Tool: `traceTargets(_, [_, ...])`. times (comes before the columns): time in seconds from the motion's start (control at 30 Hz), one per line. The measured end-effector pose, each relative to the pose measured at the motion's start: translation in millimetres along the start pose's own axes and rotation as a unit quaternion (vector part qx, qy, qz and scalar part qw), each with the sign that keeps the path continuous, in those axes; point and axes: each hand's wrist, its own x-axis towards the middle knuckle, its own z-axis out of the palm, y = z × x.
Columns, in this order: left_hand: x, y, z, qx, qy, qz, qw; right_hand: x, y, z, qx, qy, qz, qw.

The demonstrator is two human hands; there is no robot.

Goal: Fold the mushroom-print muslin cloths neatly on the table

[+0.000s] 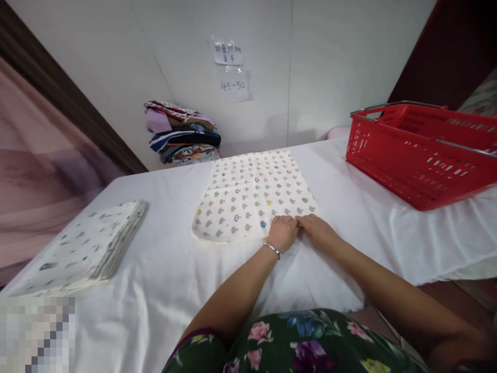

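Note:
A white cloth (pixel 252 191) printed with small mushrooms in grey and a few bright colours lies spread flat on the table. Its near left corner is rounded, and its near edge faces me. At the near right corner, my left hand (pixel 283 233) has its fingers closed on the cloth's edge. Right beside it, almost touching, my right hand (pixel 320 232) pinches the same corner with bent fingers. The bit of cloth between the fingertips is mostly hidden by the hands. A bracelet circles my left wrist.
A white sheet (pixel 166 269) covers the table. To the left lies a stack of folded patterned cloths (pixel 85 243). At the right stands a red basket (pixel 419 155) with metal handles. Behind the table's far edge rises a pile of folded fabrics (pixel 184 134), near paper signs (pixel 233 85) on the wall.

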Motion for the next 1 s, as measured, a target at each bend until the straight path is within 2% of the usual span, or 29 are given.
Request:
traceTargets(0.1, [-6,-9,-5.6,-0.018,-0.003,-0.004,1.000,-7,8,5,0.032,0.038,-0.012,0.999])
traceTargets(0.2, [-20,-28,-13.0,-0.043,0.005,0.016,0.999,-13,11,8,0.055,0.064,-0.007,0.996])
traceTargets(0.3, [-38,-48,-19.5,-0.066,0.026,0.008,0.997,-14,12,10,0.067,0.073,0.005,0.995])
traceTargets(0.4, [-55,-58,-23.2,-0.080,0.039,-0.018,0.996,-14,13,12,0.073,0.070,0.013,0.995])
traceTargets(0.53, [-64,-57,-23.2,-0.090,0.047,-0.040,0.994,-15,14,12,0.073,0.068,0.014,0.995])
traceTargets(0.8, [-58,-55,-19.0,-0.075,0.047,-0.087,0.992,-16,10,10,0.072,0.067,0.023,0.995])
traceTargets(1.0, [-59,-54,-19.6,-0.031,0.034,-0.081,0.996,-16,11,9,0.076,0.068,0.017,0.995])
